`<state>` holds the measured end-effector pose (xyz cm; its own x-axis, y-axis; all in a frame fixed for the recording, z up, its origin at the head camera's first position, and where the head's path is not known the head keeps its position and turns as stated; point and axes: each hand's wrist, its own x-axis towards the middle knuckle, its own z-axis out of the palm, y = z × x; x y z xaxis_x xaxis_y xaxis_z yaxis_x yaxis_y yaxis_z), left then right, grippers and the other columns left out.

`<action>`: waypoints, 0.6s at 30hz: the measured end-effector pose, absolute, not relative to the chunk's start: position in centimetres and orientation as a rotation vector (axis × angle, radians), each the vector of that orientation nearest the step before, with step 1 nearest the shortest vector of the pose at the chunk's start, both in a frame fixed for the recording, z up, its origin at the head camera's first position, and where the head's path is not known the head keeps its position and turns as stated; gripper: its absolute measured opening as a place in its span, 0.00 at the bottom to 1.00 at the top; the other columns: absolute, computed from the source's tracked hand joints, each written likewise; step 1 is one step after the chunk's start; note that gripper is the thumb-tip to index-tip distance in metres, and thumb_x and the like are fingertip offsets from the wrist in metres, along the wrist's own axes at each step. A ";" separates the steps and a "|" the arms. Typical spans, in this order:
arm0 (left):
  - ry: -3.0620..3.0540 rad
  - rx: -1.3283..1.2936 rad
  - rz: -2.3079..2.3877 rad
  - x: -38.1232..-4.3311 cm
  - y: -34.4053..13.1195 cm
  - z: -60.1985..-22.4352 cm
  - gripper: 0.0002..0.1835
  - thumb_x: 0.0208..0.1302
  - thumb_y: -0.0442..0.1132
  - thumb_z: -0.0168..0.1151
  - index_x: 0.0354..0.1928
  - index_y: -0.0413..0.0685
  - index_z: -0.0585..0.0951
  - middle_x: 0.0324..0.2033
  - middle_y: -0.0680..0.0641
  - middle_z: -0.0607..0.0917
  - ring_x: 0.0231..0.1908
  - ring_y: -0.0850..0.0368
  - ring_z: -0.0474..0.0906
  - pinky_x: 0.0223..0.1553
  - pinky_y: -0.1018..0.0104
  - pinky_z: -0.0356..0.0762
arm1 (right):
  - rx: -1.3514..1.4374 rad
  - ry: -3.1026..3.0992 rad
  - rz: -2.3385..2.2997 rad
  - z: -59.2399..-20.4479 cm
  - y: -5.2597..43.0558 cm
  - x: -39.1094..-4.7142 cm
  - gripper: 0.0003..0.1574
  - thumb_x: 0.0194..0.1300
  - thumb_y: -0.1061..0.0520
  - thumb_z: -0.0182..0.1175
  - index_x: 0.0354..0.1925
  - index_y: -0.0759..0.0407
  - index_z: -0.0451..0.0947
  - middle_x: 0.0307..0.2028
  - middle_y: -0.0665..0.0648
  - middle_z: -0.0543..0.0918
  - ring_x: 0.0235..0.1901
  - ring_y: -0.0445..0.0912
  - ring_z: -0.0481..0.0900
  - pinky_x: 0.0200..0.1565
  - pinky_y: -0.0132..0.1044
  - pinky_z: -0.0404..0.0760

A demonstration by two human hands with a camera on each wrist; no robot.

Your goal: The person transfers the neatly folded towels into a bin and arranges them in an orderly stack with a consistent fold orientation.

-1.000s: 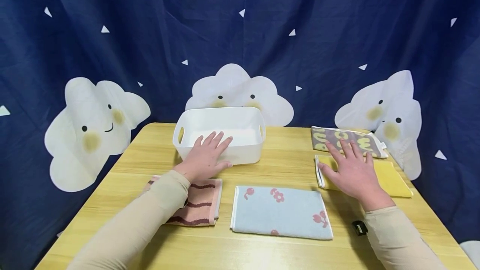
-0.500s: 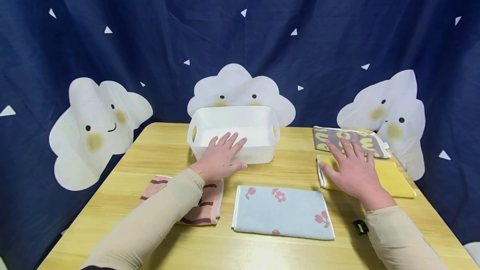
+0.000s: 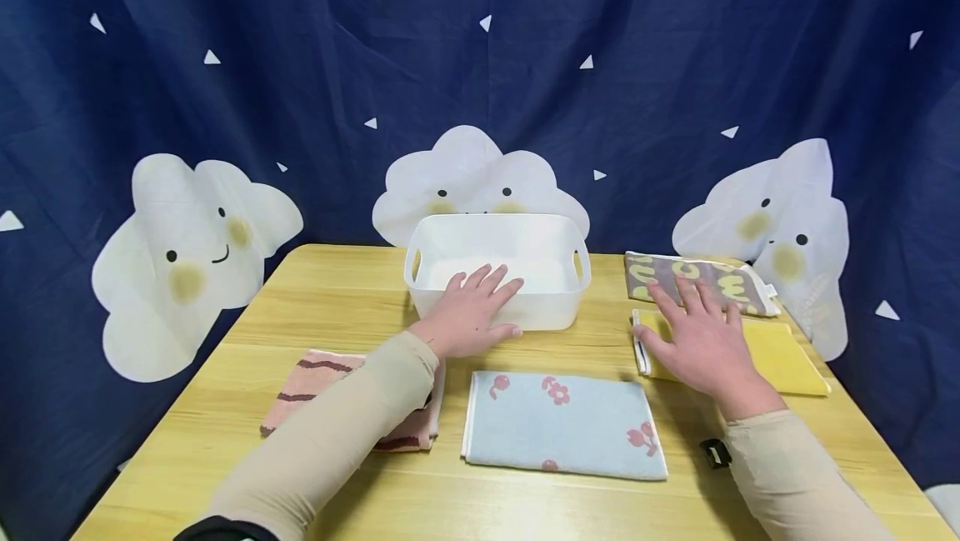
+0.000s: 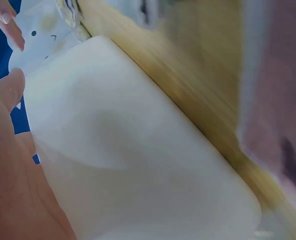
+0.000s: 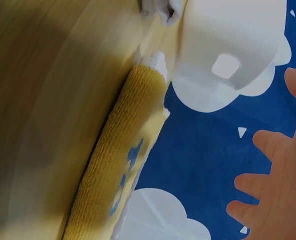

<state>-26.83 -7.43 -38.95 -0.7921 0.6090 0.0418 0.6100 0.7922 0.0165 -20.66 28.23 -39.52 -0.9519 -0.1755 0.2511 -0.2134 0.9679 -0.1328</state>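
Observation:
At the back middle of the table stands a white plastic basket (image 3: 495,312) with a handle hole at each end. My left hand (image 3: 468,320) lies over its near rim in the head view, fingers spread and straight; whether it touches cannot be told. The left wrist view shows the palm beside the basket's outer wall (image 4: 117,135). My right hand (image 3: 705,345) hovers with fingers spread above a folded yellow towel (image 3: 783,358). In the right wrist view, that hand is apart from the yellow towel (image 5: 112,150) and holds nothing.
A grey towel (image 3: 645,278) with yellow letters lies behind the yellow one. A light blue flowered towel (image 3: 562,428) lies front middle. My left forearm passes over a pink striped towel (image 3: 318,378). A dark blue curtain (image 3: 480,49) hangs behind the table.
The basket has slid to the right along the table, and my left hand has moved right with it. My right hand has stayed nearly still. The towels lie where they were.

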 end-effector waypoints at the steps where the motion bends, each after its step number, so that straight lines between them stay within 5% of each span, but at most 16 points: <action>1: -2.946 -1.003 -0.048 -26.8 -7.2 -38.9 0.42 0.72 0.69 0.46 0.81 0.62 0.50 0.80 0.47 0.49 0.78 0.45 0.42 0.72 0.39 0.44 | 0.292 -2.879 0.232 -39.5 28.1 -20.7 0.48 0.72 0.28 0.49 0.77 0.52 0.59 0.75 0.73 0.54 0.73 0.73 0.45 0.61 0.79 0.39; 18: -2.944 -1.037 -0.076 -27.1 -4.3 -38.8 0.41 0.73 0.68 0.46 0.81 0.62 0.50 0.80 0.48 0.49 0.78 0.46 0.42 0.72 0.40 0.45 | 0.339 -2.876 0.246 -39.5 26.8 -21.3 0.49 0.71 0.25 0.46 0.80 0.46 0.53 0.76 0.71 0.51 0.74 0.71 0.43 0.62 0.79 0.38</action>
<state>-27.06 -4.30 -38.84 -0.7793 0.6257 0.0346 0.6267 0.7783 0.0392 -21.28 26.79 -39.50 -0.9456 -0.2083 0.2498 -0.2477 0.9590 -0.1379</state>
